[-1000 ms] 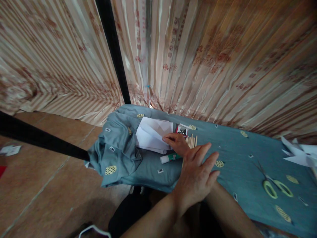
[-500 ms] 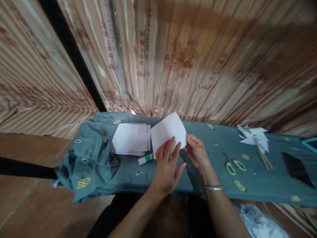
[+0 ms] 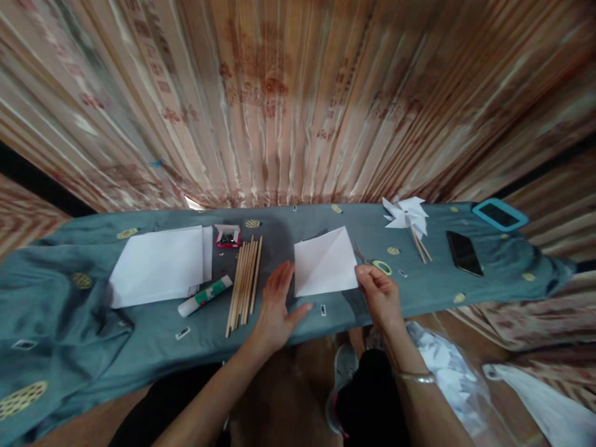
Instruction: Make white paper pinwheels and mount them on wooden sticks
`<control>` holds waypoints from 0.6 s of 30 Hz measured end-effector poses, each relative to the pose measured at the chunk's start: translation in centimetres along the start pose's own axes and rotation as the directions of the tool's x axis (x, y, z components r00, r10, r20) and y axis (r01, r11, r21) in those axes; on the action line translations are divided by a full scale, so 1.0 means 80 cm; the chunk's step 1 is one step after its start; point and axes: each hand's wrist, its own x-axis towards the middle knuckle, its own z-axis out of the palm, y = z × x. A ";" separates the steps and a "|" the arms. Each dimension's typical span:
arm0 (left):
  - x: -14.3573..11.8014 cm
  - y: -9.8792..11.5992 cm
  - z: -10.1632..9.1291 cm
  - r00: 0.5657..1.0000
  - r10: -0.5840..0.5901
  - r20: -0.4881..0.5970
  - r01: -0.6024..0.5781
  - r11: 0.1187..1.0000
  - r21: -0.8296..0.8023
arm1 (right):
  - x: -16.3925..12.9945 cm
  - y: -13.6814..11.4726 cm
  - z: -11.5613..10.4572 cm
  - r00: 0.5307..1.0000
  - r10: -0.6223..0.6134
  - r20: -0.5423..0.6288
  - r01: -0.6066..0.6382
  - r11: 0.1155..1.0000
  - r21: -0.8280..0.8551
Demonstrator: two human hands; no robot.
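A white square paper sheet (image 3: 326, 266) with a diagonal crease lies on the blue-grey cloth (image 3: 279, 236). My right hand (image 3: 379, 295) pinches its lower right corner. My left hand (image 3: 275, 305) rests flat and open on the cloth just left of the sheet, fingers spread. A bundle of wooden sticks (image 3: 244, 278) lies left of that hand. Further left are a glue stick (image 3: 205, 296) and a stack of white paper (image 3: 161, 266).
A small red box (image 3: 228, 236) sits behind the sticks. A white paper pinwheel on sticks (image 3: 406, 215), a dark phone (image 3: 463, 253) and a teal-framed item (image 3: 499, 215) lie at the right. Scissors handles (image 3: 382, 267) peek out by the sheet. A pleated curtain hangs behind.
My view has swung right. The sheet, held up in both hands before, now lies on the cloth. My left hand has let go and rests beside it.
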 end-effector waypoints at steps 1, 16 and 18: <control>0.003 0.001 0.004 1.000 -0.013 -0.009 0.012 1.000 -0.024 | -0.003 -0.012 -0.005 0.994 -0.097 -0.041 0.095 0.994 -0.054; 0.013 0.004 -0.020 0.957 0.270 0.106 -0.290 0.890 0.353 | -0.060 0.003 0.033 0.694 -0.383 0.610 0.706 0.530 -0.470; 0.011 -0.002 -0.022 0.956 0.254 0.145 -0.289 0.896 0.337 | -0.061 0.010 0.033 0.778 -0.308 0.548 0.589 0.660 -0.466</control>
